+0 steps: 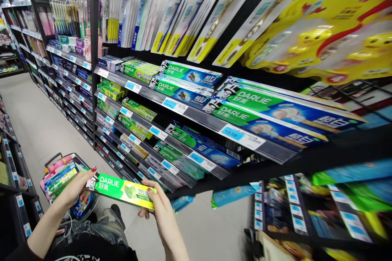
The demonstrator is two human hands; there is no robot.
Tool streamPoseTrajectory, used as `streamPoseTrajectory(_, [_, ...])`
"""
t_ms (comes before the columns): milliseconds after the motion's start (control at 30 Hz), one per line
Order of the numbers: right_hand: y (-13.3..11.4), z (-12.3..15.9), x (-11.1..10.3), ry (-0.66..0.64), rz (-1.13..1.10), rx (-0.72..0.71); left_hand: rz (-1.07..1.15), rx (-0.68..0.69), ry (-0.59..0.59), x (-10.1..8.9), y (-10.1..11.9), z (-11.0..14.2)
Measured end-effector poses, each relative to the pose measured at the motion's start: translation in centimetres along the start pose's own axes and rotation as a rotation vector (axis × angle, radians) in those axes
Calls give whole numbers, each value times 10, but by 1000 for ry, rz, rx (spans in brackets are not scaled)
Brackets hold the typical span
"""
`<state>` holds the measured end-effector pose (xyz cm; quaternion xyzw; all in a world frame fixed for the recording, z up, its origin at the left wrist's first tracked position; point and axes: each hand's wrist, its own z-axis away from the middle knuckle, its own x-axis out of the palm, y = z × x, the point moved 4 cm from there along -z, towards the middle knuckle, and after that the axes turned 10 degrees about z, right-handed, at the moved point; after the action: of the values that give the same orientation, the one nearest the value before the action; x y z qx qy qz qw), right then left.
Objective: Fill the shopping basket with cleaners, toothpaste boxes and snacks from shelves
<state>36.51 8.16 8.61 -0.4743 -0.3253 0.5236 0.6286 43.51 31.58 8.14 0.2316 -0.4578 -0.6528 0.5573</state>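
A green and yellow toothpaste box marked DARLIE is held level in front of me, its printed face up. My left hand grips its left end, the thumb on the top edge. On the other end, my right hand has its thumb over the yellow part and its fingers underneath. Behind my left hand stands a basket filled with several boxes and packs, among them a pink bottle. Part of the basket is hidden by my left hand and forearm.
Shelves with toothpaste boxes and price labels run along the right. Toothbrush packs hang on hooks above, beside yellow duck-shaped packs. A grey floor aisle leads off left, with another shelf along its far-left side.
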Motion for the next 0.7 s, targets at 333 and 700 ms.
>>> streamPoseTrajectory(333, [8,-7,10,-156,-166,102,75,-107,27,-6,-9,-10])
streamPoseTrajectory(700, [7,-4,15,-100,-161,116,96,-112,-1,-11,-21,-15])
